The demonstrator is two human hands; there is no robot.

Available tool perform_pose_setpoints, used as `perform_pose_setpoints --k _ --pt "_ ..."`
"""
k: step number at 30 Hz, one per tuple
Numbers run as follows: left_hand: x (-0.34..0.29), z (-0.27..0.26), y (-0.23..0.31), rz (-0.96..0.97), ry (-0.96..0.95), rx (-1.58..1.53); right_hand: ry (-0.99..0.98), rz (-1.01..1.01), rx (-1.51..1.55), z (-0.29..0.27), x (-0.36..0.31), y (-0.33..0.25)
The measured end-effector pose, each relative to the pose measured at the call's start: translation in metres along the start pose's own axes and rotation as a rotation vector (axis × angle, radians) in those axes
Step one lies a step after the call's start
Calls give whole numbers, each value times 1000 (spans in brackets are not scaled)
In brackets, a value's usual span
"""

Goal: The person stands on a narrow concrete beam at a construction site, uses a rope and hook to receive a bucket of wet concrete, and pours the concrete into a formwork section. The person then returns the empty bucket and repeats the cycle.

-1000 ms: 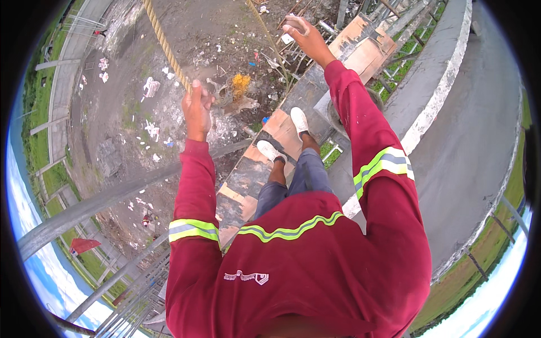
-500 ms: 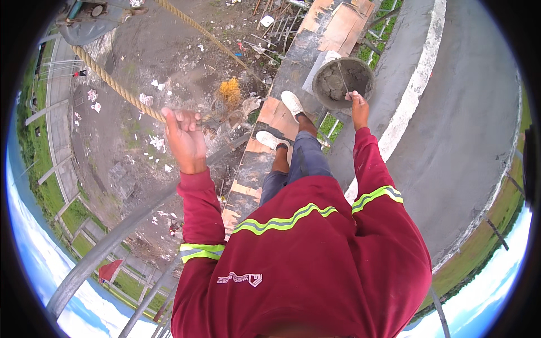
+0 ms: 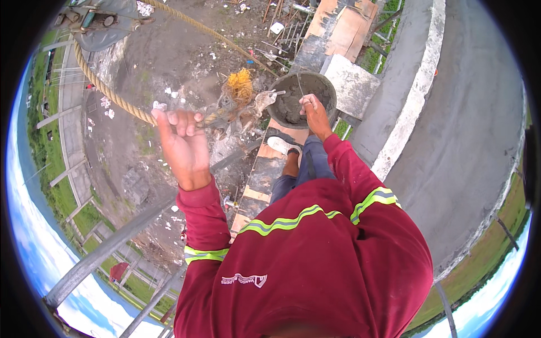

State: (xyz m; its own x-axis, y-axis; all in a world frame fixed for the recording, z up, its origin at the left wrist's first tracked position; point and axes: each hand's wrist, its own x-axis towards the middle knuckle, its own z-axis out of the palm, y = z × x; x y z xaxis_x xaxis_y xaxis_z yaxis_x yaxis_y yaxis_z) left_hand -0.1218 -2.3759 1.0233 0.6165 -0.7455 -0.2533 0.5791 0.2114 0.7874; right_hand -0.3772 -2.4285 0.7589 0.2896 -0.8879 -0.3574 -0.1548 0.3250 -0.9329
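My left hand (image 3: 183, 138) is closed around a thick tan rope (image 3: 107, 90). Past the fingers, a rope end leads to a yellow tangle of fibres (image 3: 239, 84) and a pale, hook-like piece (image 3: 265, 101) beside the bucket's left rim. My right hand (image 3: 315, 112) grips the thin wire handle of a round dark bucket (image 3: 329, 115). Wet grey mortar (image 3: 296, 101) lies inside it. The bucket is over the plank walkway, in front of my legs, and hides one of my shoes. Whether it hangs fully from the handle, I cannot tell.
A pulley-like metal fitting (image 3: 104, 22) is at the upper left, near a second rope length (image 3: 211, 36). A metal rail (image 3: 112, 245) borders the worn plank walkway (image 3: 253, 186) on the left; littered ground lies far below. A grey concrete surface (image 3: 451, 146) curves along the right.
My right hand has carried the bucket left, off a pale board and toward the rope end. My left hand keeps its hold; the yellow fibres and hook-like piece have shifted slightly right.
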Motion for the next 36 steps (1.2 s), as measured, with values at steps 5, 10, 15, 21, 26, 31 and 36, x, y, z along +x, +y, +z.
perform_pose_setpoints --k 5,10,15,21,26,31,36 --pt "-4 5 -3 9 -3 -15 -40 -7 -51 63 -4 19" --pt "-6 7 8 61 18 1 -57 -29 -91 109 -2 27" --pt "-11 13 29 22 -56 -134 -130 -11 -316 141 4 43" --pt "-13 13 35 103 -33 -10 -225 -67 -214 129 -5 84" --pt "-12 -15 20 139 61 197 352 49 -327 67 26 14" --pt "10 -56 -8 134 101 311 146 -753 -48 109 158 -173" --pt "43 -91 -27 169 123 357 -360 -814 -363 195 217 -283"
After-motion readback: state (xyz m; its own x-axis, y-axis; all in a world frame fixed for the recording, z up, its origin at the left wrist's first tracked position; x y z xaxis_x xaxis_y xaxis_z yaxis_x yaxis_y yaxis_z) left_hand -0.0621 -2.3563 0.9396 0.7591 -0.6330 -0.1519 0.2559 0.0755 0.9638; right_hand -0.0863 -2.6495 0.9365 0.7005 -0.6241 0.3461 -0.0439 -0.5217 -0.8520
